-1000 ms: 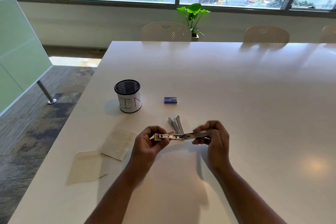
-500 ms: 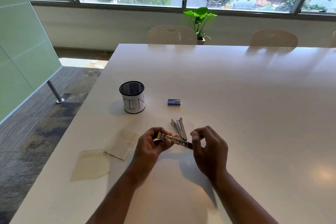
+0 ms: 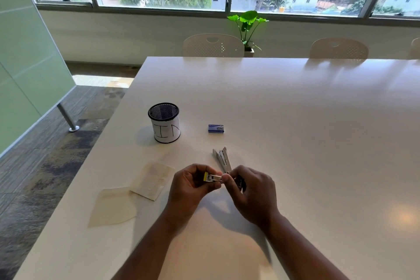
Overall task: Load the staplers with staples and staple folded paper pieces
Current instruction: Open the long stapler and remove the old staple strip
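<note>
My left hand [image 3: 189, 185] and my right hand [image 3: 252, 193] together grip a small metal stapler with a yellow end [image 3: 212, 177], held just above the white table [image 3: 295, 132]. Most of that stapler is hidden under my fingers. A second grey stapler [image 3: 222, 158] lies open on the table just beyond my hands. A small blue staple box [image 3: 216, 128] sits farther back. Two folded pale paper pieces lie to the left, one [image 3: 153, 179] close to my left hand, the other [image 3: 112, 207] nearer the table's edge.
A black mesh cup with a white label [image 3: 164, 123] stands left of the staple box. Chairs [image 3: 213, 45] and a potted plant [image 3: 248, 27] are beyond the table's far edge. The table's left edge drops to carpeted floor.
The stapler was spread wide open between my hands; my right hand has moved left and folded it, so the hands are now close together.
</note>
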A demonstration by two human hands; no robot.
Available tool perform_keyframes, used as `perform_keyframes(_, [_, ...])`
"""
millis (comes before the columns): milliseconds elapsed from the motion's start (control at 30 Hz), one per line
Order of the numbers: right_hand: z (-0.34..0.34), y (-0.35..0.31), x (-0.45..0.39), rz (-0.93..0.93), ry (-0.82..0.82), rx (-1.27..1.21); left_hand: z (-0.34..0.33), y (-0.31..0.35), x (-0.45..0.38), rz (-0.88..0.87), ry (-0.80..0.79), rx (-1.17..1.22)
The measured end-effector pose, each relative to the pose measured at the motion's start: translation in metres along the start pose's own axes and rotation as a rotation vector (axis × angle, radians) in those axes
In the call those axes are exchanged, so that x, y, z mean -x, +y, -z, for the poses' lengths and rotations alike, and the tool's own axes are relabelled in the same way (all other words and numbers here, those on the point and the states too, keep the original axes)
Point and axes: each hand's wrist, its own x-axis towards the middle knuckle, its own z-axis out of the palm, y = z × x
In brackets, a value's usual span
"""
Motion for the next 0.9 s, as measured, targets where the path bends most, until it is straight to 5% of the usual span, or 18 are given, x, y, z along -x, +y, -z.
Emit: perform_keyframes(900, [-0.0023,0.0035,0.0005,-0.022,-0.065,-0.013,-0.0017,0.0007,0.0016,-0.048,-0.037,-0.204])
